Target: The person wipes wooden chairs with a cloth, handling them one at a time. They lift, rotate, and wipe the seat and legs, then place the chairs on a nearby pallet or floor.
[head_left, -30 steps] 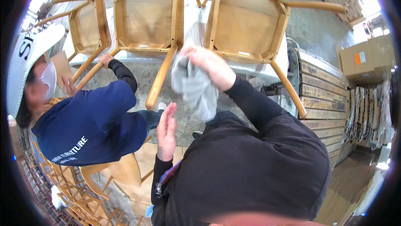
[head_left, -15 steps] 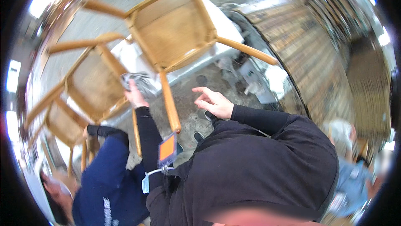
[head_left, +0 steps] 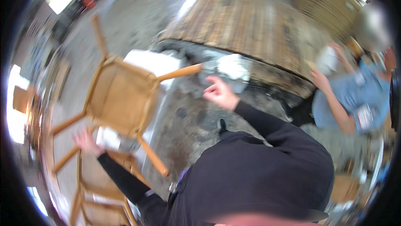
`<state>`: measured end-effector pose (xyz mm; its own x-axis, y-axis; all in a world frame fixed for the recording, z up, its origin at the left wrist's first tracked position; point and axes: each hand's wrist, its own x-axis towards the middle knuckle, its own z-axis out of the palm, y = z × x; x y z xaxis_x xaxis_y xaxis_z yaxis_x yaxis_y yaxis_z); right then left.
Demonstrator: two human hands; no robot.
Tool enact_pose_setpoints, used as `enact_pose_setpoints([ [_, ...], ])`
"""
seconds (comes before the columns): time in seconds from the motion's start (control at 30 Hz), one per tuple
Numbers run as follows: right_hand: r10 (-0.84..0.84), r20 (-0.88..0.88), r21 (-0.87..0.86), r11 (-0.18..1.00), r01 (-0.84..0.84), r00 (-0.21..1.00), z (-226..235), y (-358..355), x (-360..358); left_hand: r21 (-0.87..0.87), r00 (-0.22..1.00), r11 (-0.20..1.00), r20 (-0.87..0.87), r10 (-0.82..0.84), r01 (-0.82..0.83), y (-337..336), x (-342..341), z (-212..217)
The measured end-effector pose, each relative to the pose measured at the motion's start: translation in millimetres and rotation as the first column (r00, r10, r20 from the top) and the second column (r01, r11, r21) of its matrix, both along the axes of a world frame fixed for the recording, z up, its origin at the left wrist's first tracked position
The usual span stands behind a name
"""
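An upturned wooden chair rests on a white-covered surface at the left, its legs pointing outward. My left hand is at its near left side, close to one of its legs. The fingers look spread and somewhat blurred, with nothing visible in them; whether they touch the wood I cannot tell. My right hand hovers beyond the tip of the chair's right leg, apart from it. Its index finger and thumb are parted, the other fingers loosely bent, and no object shows in it. Another wooden chair stands partly under my left forearm.
A slatted wooden platform stretches across the back. White crumpled material lies beside its near edge. At the right a person in light blue holds something pale. Stacked brown cardboard stands at the back right.
My view has swung right, so the chairs appear lower and farther left. The grey cloth has gone from my left hand, which has reached farther left. The dark-blue-clothed person is out of view.
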<state>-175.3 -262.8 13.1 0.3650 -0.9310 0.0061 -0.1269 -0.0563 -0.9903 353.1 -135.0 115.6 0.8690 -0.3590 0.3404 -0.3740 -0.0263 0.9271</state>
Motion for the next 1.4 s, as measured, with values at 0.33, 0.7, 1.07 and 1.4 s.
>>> enact_pose_setpoints([
  [0.33, 0.444, -0.033, 0.068, 0.895, -0.442, 0.895, 104, -134, 30, 0.170, 0.915, 0.978, -0.402, -0.042, 0.120, 89, -48, -83],
  [0.7, 0.615, -0.290, -0.340, 0.650, -0.680, 0.733, 107, -186, 241, 0.186, 1.000, 0.983, 0.015, 0.010, -0.012, 101, -216, -200],
  [1.07, 0.699, -0.709, -0.296, -0.412, -0.862, -0.091, 32, -87, 333, -0.132, 0.985, 0.988, 0.142, 0.100, -0.082, 55, -193, -113],
  [1.4, 0.410, 0.844, -0.488, 0.322, -0.811, -0.345, 30, -43, 378, -0.155, 0.898, 0.988, 0.432, 0.077, -0.010, -85, -172, 29],
])
